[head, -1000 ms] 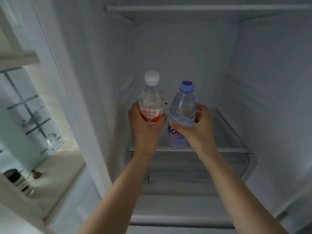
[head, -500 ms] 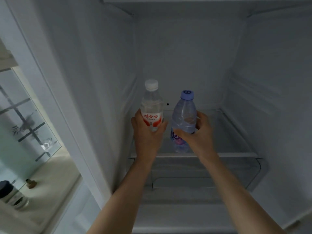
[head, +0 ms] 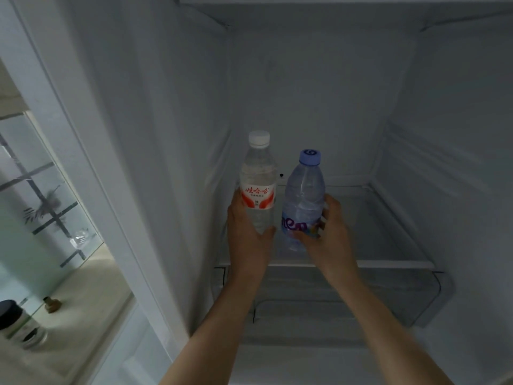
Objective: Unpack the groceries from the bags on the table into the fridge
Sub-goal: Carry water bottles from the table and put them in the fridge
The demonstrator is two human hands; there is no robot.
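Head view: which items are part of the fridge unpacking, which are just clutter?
Job:
- red-label bottle, left hand
- purple-label bottle, right hand
- fridge shelf

Clutter:
- dark-lidded jar
- small brown bottle

Setting: home kitchen, seen from inside an open fridge.

White fridge interior (head: 319, 93) with a glass shelf (head: 388, 240) and a clear drawer (head: 416, 298) below it. Left of the fridge wall, a pale countertop (head: 91, 295) carries a dark-lidded jar (head: 19, 323) and a small brown bottle (head: 51, 304), set against a frosted glass panel (head: 36, 207) with a leaf pattern.
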